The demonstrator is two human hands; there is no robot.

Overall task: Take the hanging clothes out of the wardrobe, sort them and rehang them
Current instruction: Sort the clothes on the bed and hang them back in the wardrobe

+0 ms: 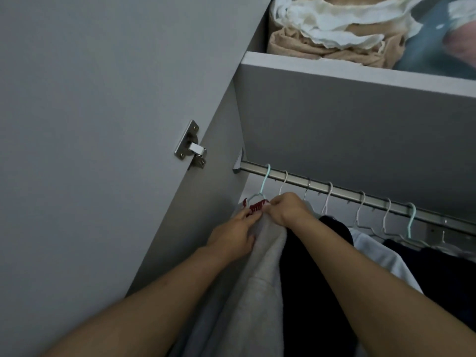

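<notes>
While on the rail [347,195], both hands, left hand [233,234] and right hand [288,208], pinched tight on the grey garment [260,266]

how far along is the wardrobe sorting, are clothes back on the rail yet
Done: several hangers sit on the rail, with dark and white clothes. In hand: left hand and right hand work the grey garment at the mint hanger. What is left cannot be told.

light: dim, soft, grey | shadows: deep among dark clothes [316,266] | blur: folded fabrics [334,32] top right | edges: wide-angle bending
</notes>
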